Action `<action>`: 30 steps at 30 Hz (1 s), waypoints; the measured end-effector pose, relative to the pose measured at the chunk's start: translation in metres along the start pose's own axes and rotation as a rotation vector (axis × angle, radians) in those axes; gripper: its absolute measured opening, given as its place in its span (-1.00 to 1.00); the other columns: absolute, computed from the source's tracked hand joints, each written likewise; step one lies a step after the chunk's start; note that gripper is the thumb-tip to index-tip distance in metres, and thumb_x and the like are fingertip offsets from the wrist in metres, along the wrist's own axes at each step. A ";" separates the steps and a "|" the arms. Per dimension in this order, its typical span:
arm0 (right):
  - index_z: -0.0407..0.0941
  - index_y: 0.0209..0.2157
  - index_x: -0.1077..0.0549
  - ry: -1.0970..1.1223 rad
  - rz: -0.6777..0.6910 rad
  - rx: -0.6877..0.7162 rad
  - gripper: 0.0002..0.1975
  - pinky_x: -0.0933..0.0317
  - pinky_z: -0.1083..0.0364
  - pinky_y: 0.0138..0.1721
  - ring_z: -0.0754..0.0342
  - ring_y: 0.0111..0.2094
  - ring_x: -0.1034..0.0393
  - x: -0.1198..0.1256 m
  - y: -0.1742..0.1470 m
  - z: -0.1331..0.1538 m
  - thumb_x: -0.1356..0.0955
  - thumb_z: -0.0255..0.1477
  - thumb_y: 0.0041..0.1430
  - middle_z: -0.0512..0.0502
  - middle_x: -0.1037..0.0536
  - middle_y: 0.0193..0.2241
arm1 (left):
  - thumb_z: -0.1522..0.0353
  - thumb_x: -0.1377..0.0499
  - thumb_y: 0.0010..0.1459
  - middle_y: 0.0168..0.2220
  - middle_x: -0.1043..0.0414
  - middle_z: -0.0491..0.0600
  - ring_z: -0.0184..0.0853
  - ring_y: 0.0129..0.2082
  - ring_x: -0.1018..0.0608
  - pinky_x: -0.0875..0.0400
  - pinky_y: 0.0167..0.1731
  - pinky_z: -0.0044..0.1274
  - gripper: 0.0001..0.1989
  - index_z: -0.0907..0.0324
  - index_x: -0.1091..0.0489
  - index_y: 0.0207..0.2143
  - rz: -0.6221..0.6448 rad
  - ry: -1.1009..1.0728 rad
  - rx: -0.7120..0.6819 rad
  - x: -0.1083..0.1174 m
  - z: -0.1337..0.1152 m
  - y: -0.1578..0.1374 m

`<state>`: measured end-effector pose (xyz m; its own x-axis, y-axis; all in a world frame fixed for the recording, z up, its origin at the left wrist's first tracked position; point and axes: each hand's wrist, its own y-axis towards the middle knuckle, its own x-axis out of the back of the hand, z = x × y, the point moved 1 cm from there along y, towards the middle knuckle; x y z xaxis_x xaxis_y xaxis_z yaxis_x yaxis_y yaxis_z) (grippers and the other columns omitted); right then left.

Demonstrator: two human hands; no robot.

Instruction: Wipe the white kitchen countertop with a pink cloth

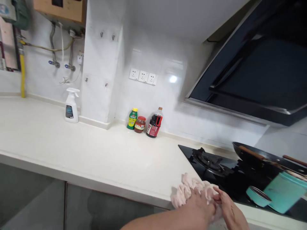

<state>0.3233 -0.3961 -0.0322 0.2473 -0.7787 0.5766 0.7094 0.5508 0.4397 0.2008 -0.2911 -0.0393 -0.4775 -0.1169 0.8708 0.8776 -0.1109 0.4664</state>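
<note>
A crumpled pale pink cloth [189, 187] lies on the white countertop [100, 156], close to its front edge and beside the stove's corner. My left hand [200, 203] presses down on the cloth with its fingers curled into the folds. Close against it on the right, my right hand [227, 206] has its fingers at the cloth's right side, gathering it. Parts of the cloth under both palms are hidden.
A black gas stove [216, 175] holds a wok [254, 153], a mint-green pot [285, 191] and a small mint bowl-like piece [259, 195]. By the wall stand a green bottle [132, 119], a red-lidded jar [140, 125], a dark sauce bottle [154, 124] and a spray bottle [71, 107]. A range hood [251, 70] overhangs.
</note>
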 end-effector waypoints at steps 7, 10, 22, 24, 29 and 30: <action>-0.11 -0.07 -0.47 -0.067 -0.024 0.185 -0.39 -0.16 -0.18 0.16 -0.17 0.05 -0.35 -0.032 0.010 0.056 -0.04 0.02 0.34 -0.26 -0.50 -0.05 | 0.20 -0.51 -0.35 0.37 -0.03 0.42 0.29 0.35 -0.11 0.03 0.27 0.00 0.32 0.33 0.08 0.40 0.267 0.034 0.134 0.088 0.044 -0.103; -0.09 -0.10 -0.50 -0.098 0.018 0.230 -0.39 -0.13 -0.21 0.16 -0.20 0.05 -0.32 -0.052 0.020 0.069 -0.05 0.02 0.35 -0.24 -0.50 -0.06 | 0.23 -0.45 -0.14 0.39 -0.01 0.37 0.23 0.37 -0.09 0.02 0.27 -0.02 0.13 0.28 0.06 0.39 0.244 -0.002 0.216 0.119 0.074 -0.165; -0.03 -0.17 -0.52 -0.172 0.244 0.496 -0.47 -0.18 -0.27 0.13 -0.19 -0.03 -0.38 -0.091 0.022 0.061 -0.12 0.04 0.34 -0.20 -0.55 -0.14 | 0.20 -0.49 -0.15 0.13 -0.37 0.12 0.01 0.12 -0.39 -0.27 0.02 -0.25 -0.17 0.10 -0.27 0.16 0.275 0.299 0.521 0.224 0.191 -0.364; -0.02 -0.16 -0.52 -0.197 0.217 0.542 -0.47 -0.22 -0.25 0.12 -0.19 -0.02 -0.39 -0.093 0.024 0.056 -0.12 0.03 0.34 -0.18 -0.57 -0.14 | 0.15 -0.49 -0.18 0.08 -0.40 0.13 0.01 0.09 -0.41 -0.26 0.00 -0.27 -0.19 0.14 -0.32 0.12 0.279 0.345 0.561 0.238 0.205 -0.391; 0.01 -0.12 -0.56 -0.203 0.220 0.600 -0.49 -0.30 -0.17 0.07 -0.20 0.02 -0.39 -0.097 0.027 0.047 -0.14 0.00 0.29 -0.17 -0.58 -0.11 | 0.10 -0.45 -0.14 0.03 -0.43 0.14 -0.01 0.05 -0.41 -0.22 -0.01 -0.31 -0.36 0.14 -0.40 -0.03 0.282 0.419 0.685 0.263 0.221 -0.432; 0.01 -0.12 -0.56 -0.192 0.215 0.577 -0.49 -0.30 -0.18 0.08 -0.21 0.03 -0.39 -0.098 0.028 0.046 -0.15 0.01 0.27 -0.18 -0.58 -0.11 | 0.09 -0.44 -0.13 0.03 -0.43 0.14 -0.02 0.03 -0.42 -0.22 -0.01 -0.31 -0.38 0.13 -0.41 -0.04 0.299 0.427 0.714 0.265 0.221 -0.433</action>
<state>0.2881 -0.2902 -0.0449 0.1841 -0.5944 0.7828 0.1751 0.8035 0.5689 -0.2967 -0.0562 0.0237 -0.0737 -0.4169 0.9060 0.7169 0.6093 0.3387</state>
